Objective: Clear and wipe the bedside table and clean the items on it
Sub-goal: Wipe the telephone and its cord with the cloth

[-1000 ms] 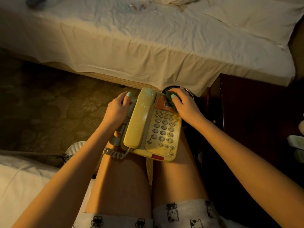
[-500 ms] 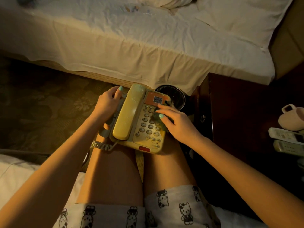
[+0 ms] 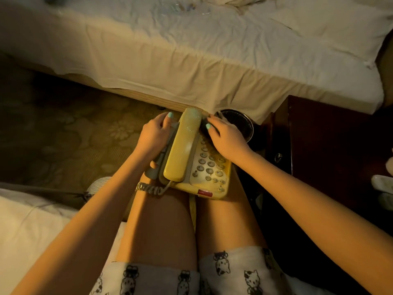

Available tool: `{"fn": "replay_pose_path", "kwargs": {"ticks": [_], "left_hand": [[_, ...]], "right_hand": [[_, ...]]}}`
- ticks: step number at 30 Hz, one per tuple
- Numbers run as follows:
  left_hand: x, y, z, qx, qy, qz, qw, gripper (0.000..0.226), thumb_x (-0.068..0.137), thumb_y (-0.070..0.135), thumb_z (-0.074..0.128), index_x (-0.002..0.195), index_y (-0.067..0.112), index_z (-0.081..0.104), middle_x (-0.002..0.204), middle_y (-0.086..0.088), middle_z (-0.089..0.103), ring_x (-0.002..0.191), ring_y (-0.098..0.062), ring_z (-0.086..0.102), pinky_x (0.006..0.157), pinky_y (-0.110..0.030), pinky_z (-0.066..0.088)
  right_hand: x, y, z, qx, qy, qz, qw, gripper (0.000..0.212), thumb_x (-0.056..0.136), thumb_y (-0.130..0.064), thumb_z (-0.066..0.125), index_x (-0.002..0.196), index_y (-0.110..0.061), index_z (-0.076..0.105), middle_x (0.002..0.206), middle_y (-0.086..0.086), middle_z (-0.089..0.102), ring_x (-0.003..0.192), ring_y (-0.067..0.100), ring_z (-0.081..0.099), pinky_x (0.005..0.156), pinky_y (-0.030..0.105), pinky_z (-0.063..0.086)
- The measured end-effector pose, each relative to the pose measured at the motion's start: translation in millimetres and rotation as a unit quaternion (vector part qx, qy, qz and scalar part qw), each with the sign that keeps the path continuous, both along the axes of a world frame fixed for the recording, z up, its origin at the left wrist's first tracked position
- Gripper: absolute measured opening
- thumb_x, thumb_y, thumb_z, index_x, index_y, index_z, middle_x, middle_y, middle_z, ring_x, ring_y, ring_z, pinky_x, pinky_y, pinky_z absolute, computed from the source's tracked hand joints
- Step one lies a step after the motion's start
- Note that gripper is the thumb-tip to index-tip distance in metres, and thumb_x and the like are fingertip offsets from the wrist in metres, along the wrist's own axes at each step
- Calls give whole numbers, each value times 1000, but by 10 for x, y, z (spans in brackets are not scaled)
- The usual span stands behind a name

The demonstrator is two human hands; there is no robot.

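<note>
As left hand (image 3: pixel 153 135) grips its left edge and right hand's (image 3: pixel 228 139) curled fingers pinch a dark cloth (image 3: pixel 203 124), the boxy yellow plastic telephone (image 3: pixel 185 152) lies lengthwise near-to-far.

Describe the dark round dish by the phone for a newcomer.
Follow the hanging edge of the white-sheeted bed to the dark wooden bedside table. Between that and the yellow corded telephone, beyond the right hand, sits the dark round dish: the only circular, shiny-rimmed thing.
</note>
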State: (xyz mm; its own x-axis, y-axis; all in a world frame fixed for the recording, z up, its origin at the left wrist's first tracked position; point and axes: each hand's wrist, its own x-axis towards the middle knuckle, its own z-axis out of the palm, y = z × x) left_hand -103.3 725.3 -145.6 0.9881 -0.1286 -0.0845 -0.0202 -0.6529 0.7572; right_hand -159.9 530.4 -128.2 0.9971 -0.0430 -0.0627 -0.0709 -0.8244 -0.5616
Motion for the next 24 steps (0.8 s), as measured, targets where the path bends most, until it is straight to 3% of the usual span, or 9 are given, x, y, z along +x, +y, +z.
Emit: {"fn": "replay_pose_path", "kwargs": {"ticks": [5,8,11,14,16,19,24], "left_hand": [[27,65,7,-1,2,-1,1000,41,105,35,35,130,12,58,108,-13,68,86,-25,60,56,-25,34],[8,91,7,-27,7,-1,1000,40,104,36,37,135,17,56,112,-11,68,101,-32,62,67,-33,43],[-21,85,14,-37,15,-1,999,40,104,37,36,131,16,58,112,-17,68,102,-38,61,75,-41,50],[-44,70,20,-41,22,2,999,40,104,38,36,133,19,56,112,-14,68,103,-37,61,76,-40,50],[-51,70,17,-45,24,4,999,41,104,39,36,136,21,54,114,-10,68,105,-34,62,80,-40,50],[-61,66,7,-55,27,6,998,42,104,39,36,135,19,56,111,-12,69,104,-32,63,72,-31,43],[-120,45,32,-65,27,5,998,43,103,39,37,128,12,59,111,-22,67,102,-39,62,68,-31,41]], "right_hand": [[-282,177,45,17,-12,26,999,42,101,-25,42,140,-10,46,151,8,37,144,22,24,116,32,20],[-413,245,52,33,-12,42,998,42,100,-26,44,140,-11,48,149,9,40,142,20,29,117,35,24],[-612,284,45,45,0,60,997,42,100,-29,46,139,-14,49,149,7,40,142,18,28,115,26,20],[-776,261,60,73,-4,67,995,40,98,-27,51,136,-13,52,147,7,43,140,15,31,111,18,16],[-833,233,59,88,-8,75,993,39,96,-26,54,133,-13,55,145,7,46,138,10,31,115,21,17],[-936,227,8,85,-7,107,991,37,94,-26,58,130,-16,58,142,6,49,138,16,35,118,29,18],[-1119,186,30,74,-13,159,984,36,94,-23,59,129,-17,59,142,4,50,131,2,34,104,-1,7]]}}
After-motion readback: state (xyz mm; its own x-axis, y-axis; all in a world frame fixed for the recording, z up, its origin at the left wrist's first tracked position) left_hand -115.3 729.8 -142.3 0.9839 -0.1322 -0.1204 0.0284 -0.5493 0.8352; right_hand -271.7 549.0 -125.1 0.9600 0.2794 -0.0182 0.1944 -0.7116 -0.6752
